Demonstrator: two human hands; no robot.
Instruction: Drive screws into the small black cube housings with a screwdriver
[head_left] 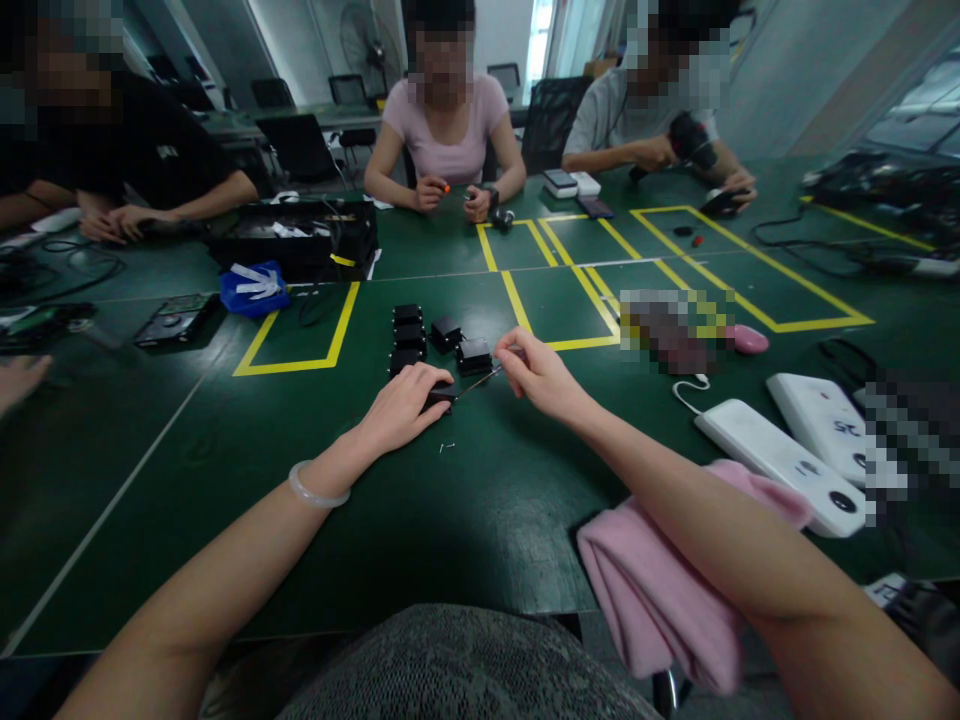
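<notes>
My left hand lies over a small black box on the green table, its fingers curled down on it. My right hand is pinched on a thin screwdriver whose tip points at that box. Several more small black boxes stand in a cluster just beyond my hands. Two tiny screws lie on the table near my left hand.
A pink cloth lies under my right forearm, and two white power banks sit to the right. Three people sit along the far side. A black toolbox, a blue pouch and yellow tape lines lie further off.
</notes>
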